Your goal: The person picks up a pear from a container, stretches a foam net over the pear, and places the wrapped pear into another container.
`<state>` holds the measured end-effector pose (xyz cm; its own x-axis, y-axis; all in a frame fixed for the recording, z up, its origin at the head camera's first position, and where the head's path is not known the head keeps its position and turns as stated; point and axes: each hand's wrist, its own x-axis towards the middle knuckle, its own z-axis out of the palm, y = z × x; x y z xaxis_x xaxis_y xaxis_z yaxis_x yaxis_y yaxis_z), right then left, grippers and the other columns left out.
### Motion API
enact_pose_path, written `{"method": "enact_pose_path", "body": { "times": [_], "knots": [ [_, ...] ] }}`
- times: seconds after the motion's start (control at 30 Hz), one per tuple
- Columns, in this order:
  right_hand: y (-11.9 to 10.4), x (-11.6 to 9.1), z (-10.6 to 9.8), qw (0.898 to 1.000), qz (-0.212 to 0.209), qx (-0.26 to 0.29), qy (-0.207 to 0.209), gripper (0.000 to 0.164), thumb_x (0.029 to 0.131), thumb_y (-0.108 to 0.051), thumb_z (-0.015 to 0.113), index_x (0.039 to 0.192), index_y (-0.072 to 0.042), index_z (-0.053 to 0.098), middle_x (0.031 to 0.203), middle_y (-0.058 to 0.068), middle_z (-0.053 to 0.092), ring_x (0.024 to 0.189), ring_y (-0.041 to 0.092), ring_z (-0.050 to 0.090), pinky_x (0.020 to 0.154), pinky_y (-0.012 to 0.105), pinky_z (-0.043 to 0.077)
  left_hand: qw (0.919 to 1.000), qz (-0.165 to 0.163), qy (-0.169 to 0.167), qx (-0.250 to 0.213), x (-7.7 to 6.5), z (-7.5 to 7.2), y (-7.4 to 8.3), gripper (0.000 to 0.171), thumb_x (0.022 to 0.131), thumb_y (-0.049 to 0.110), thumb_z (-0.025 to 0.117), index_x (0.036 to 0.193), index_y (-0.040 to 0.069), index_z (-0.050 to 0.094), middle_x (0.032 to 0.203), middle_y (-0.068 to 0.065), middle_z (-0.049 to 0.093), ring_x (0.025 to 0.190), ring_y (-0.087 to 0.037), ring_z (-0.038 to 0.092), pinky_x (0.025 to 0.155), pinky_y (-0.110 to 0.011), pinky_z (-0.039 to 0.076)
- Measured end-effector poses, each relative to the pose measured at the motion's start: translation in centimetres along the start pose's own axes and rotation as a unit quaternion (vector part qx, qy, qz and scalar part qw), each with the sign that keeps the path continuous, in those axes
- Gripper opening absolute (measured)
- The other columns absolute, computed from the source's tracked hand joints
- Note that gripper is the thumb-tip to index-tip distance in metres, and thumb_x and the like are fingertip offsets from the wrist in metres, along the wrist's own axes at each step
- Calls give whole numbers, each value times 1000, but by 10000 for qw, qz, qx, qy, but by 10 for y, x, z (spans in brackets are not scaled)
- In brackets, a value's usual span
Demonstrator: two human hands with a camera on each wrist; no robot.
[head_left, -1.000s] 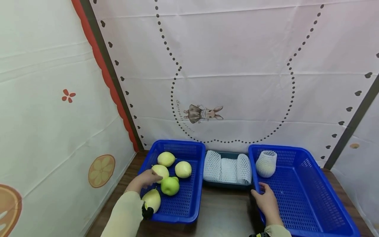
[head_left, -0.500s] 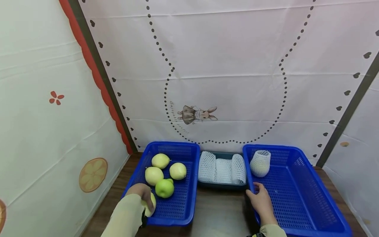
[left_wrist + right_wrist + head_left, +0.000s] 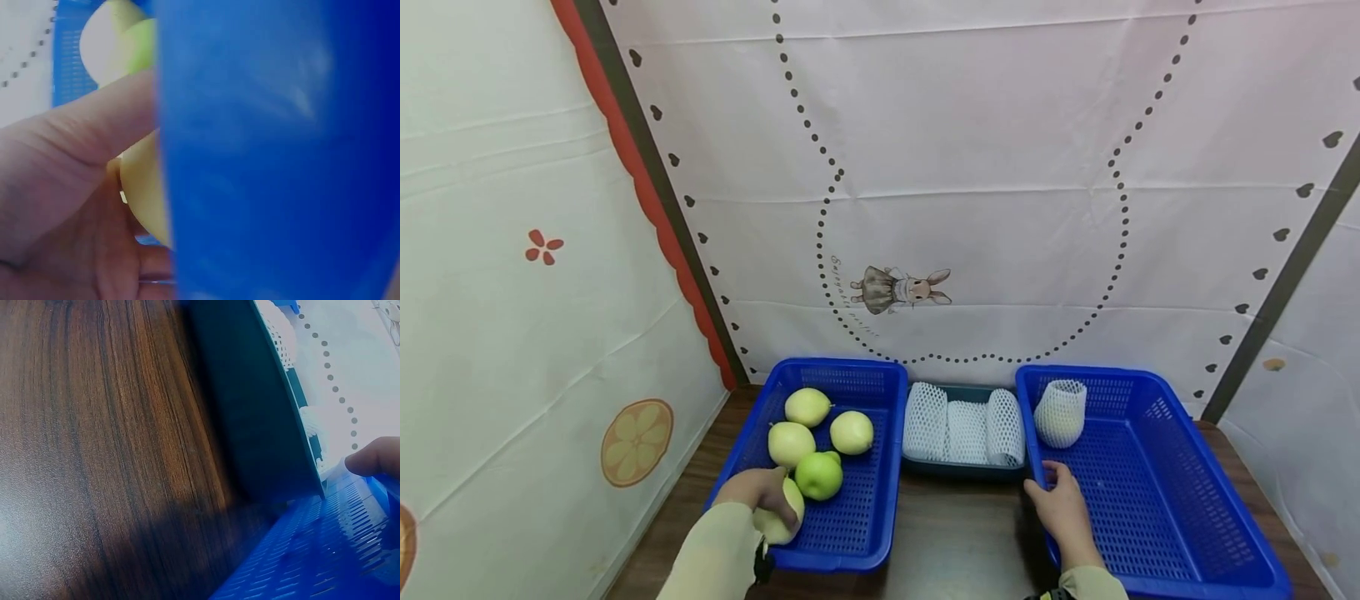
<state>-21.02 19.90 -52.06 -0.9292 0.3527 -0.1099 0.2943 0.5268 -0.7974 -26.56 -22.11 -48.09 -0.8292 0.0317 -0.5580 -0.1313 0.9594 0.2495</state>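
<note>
In the near left corner of the left blue basket point(image 3: 886, 500), my left hand point(image 3: 758, 490) curls around a pale yellow pear point(image 3: 772, 525). The left wrist view has thumb and fingers on both sides of that pear point(image 3: 145, 184), part of it hidden by the basket wall point(image 3: 269, 156). A green apple-like fruit point(image 3: 818, 477) lies beside it, with several more yellow pears point(image 3: 791, 443) behind. My right hand point(image 3: 1063, 510) grips the left rim of the right blue basket point(image 3: 1138, 500). In that basket's back left corner stands a pear in a white foam net point(image 3: 1060, 414).
Between the baskets, a dark green tray point(image 3: 964, 471) holds several white foam nets point(image 3: 966, 432). The wooden table point(image 3: 958, 533) shows in front of it. A white patterned cloth point(image 3: 985, 208) hangs right behind the baskets, another along the left side.
My left hand has moved from above the middle pears toward the near corner and taken hold of the pear there. The right hand has stayed on the rim. The view has shifted slightly.
</note>
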Motion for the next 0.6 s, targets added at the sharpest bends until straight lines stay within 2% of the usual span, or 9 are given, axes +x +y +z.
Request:
{"method": "enact_pose_path", "body": {
  "times": [0.1, 0.2, 0.4, 0.6],
  "knots": [
    [0, 1, 0, 10000, 25, 26, -8, 54, 84, -18, 53, 128, 10, 37, 118, 33, 44, 102, 43, 47, 83, 53, 40, 9987, 294, 122, -395, -5, 1, -2, 98, 62, 28, 81, 140, -3, 30, 127, -28, 46, 113, -43, 45, 90, -54, 37],
    [2, 1, 0, 10000, 24, 42, -9, 55, 84, -18, 53, 128, 9, 37, 118, 32, 44, 102, 42, 48, 83, 53, 40, 9939, 614, 441, -803, -11, 4, -6, 102, 64, 28, 80, 140, -8, 23, 126, -35, 40, 113, -48, 42, 90, -57, 35],
    [1, 1, 1, 10000, -2, 34, 1, 55, 84, -19, 53, 128, 10, 37, 118, 33, 44, 102, 43, 47, 83, 53, 40, 9731, 933, 1651, -1307, -16, 15, -9, 106, 63, 40, 82, 139, -6, 24, 114, -35, 38, 98, -43, 48, 78, -56, 42],
    [2, 1, 1, 10000, 4, 27, -14, 54, 85, -20, 53, 128, 10, 37, 118, 33, 43, 103, 43, 47, 83, 53, 40, 9524, 844, 2329, -1777, -17, 26, 1, 105, 68, 47, 76, 141, -2, 20, 117, -34, 34, 93, -40, 52, 71, -53, 45]
  ]
}}
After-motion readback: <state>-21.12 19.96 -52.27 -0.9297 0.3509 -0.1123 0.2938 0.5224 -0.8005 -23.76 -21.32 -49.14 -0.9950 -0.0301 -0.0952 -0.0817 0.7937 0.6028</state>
